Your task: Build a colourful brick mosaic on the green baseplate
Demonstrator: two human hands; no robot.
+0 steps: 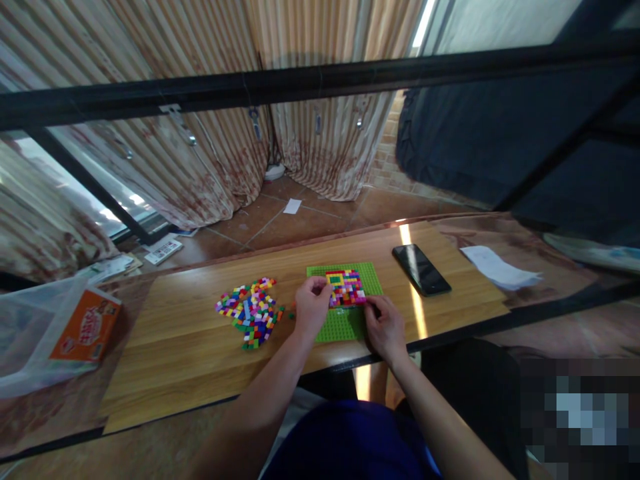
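Green baseplate (343,327) studs-up, long axis unclear

Bench (190,347): wood-grain top, smooth, light sheen. Baseplate (345,328): green plastic, studded. Small bricks (255,312) on left: shiny plastic. Phone (421,269) on right: glossy black face. Sheet (500,268) at far right: white paper, creased. Bin (35,333) at left: translucent plastic. Curtains (325,147) on far side: pleated cloth, matt.

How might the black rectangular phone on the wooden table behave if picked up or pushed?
The black rectangular phone would probably slide, not roll, lying flat on the brown wooden table. Its straight edges suggest stiffness when lifted; its glossy face may be slippery.
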